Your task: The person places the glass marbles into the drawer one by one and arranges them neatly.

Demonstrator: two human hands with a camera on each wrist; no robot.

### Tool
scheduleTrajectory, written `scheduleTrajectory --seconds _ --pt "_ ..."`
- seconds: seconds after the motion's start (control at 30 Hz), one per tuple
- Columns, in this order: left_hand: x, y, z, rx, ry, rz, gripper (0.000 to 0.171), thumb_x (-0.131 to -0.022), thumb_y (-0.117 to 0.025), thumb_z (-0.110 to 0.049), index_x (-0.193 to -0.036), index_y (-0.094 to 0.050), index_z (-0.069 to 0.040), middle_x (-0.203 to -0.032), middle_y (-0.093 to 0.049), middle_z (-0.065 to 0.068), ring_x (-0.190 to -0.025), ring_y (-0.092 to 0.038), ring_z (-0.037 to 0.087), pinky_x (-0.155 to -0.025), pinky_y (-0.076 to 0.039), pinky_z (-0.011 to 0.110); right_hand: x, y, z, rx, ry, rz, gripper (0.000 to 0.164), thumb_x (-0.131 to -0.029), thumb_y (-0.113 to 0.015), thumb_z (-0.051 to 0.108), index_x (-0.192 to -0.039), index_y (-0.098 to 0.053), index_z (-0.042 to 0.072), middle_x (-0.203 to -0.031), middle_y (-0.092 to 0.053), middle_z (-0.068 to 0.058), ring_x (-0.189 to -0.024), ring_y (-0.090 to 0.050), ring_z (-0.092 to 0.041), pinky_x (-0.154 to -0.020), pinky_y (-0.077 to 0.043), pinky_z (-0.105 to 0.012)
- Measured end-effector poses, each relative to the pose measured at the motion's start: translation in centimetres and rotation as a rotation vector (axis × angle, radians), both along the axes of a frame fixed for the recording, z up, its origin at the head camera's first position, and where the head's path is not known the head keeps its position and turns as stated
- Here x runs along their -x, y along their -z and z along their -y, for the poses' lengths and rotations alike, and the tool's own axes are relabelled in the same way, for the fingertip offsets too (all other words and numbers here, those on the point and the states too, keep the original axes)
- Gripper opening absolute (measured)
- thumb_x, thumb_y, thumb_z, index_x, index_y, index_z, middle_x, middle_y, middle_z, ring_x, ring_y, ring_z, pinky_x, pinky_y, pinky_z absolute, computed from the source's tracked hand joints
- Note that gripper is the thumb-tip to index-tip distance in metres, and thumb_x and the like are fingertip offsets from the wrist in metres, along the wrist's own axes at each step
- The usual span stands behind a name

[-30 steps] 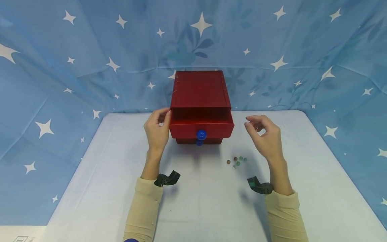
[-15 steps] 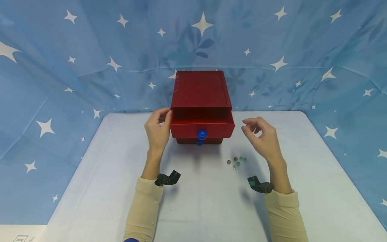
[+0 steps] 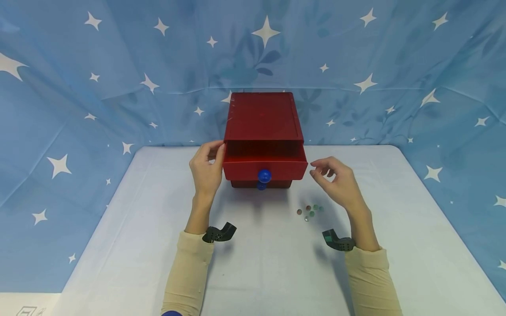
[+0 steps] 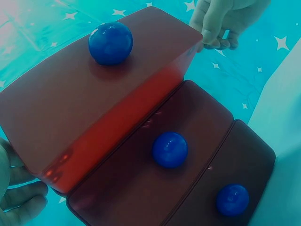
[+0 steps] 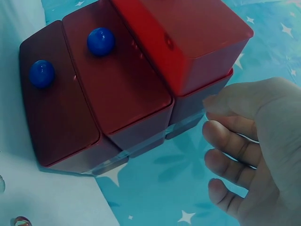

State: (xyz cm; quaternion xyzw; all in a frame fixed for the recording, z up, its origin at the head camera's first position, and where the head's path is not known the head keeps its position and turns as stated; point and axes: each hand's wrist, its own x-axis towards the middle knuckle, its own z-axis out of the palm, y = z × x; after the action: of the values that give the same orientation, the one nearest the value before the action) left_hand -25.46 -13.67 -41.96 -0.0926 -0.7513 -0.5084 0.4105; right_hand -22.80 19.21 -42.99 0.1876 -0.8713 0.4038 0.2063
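A dark red drawer cabinet [image 3: 262,116] stands at the table's far edge. Its top drawer [image 3: 243,171] is pulled out and looks empty inside; a round blue knob [image 3: 264,176] sits on its front. Two lower drawers, each with a blue knob [image 4: 170,149], are closed in the left wrist view. My left hand [image 3: 206,169] touches the cabinet's left side at the drawer, its fingers partly hidden behind it. Just off the right side of the drawer is my right hand [image 3: 336,182], fingers loosely bent, holding nothing. Several small glass marbles [image 3: 312,213] lie on the table, front right of the cabinet.
The white table [image 3: 253,272] stretches in front of and beside the cabinet. A blue curtain with white stars [image 3: 158,52] hangs right behind. Black wrist cameras [image 3: 218,233] project inward from both wrists.
My right hand has moved left and slightly nearer to me, closing in on the drawer's right side. The left hand, the drawer and the marbles have stayed in place.
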Motion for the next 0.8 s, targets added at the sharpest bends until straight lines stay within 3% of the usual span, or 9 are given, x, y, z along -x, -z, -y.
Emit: scheduleTrajectory --seconds 0.3,0.47,0.7,0.8 --pt "0.3 0.4 0.4 -0.006 0.031 -0.015 0.019 -0.096 -0.068 -0.017 -0.104 -0.075 -0.001 -0.096 -0.075 0.015 -0.077 -0.069 0.024 -0.074 -0.052 0.012 0.3 0.4 0.0 -0.076 -0.013 0.09 0.02 -0.092 -0.07 0.012 -0.111 -0.069 0.005 -0.092 -0.066 -0.008 -0.088 -0.056 -0.017 -0.075 -0.047 -0.036" --pt "0.2 0.3 0.2 -0.008 0.022 0.001 0.017 -0.095 -0.069 -0.012 -0.104 -0.074 0.001 -0.096 -0.074 0.016 -0.078 -0.069 0.026 -0.074 -0.051 0.012 0.4 0.5 0.0 -0.1 -0.015 0.13 0.022 -0.092 -0.07 0.013 -0.112 -0.068 0.005 -0.092 -0.066 -0.008 -0.09 -0.057 -0.019 -0.077 -0.048 -0.04" --pt "-0.7 -1.0 -0.5 -0.005 0.003 -0.004 0.013 -0.092 -0.067 0.001 -0.102 -0.071 0.009 -0.095 -0.073 0.024 -0.076 -0.068 0.035 -0.074 -0.048 0.01 0.6 0.8 0.0 -0.114 -0.031 0.221 0.023 -0.093 -0.069 0.016 -0.114 -0.068 0.005 -0.095 -0.067 -0.008 -0.091 -0.058 -0.02 -0.081 -0.049 -0.046" --pt "-0.6 -0.8 -0.4 -0.003 0.001 -0.003 0.013 -0.092 -0.067 0.0 -0.102 -0.072 0.008 -0.095 -0.073 0.023 -0.076 -0.068 0.034 -0.074 -0.048 0.009 0.6 0.8 0.1 -0.11 -0.048 0.264 0.024 -0.093 -0.069 0.017 -0.114 -0.068 0.005 -0.096 -0.066 -0.009 -0.091 -0.057 -0.021 -0.082 -0.049 -0.046"
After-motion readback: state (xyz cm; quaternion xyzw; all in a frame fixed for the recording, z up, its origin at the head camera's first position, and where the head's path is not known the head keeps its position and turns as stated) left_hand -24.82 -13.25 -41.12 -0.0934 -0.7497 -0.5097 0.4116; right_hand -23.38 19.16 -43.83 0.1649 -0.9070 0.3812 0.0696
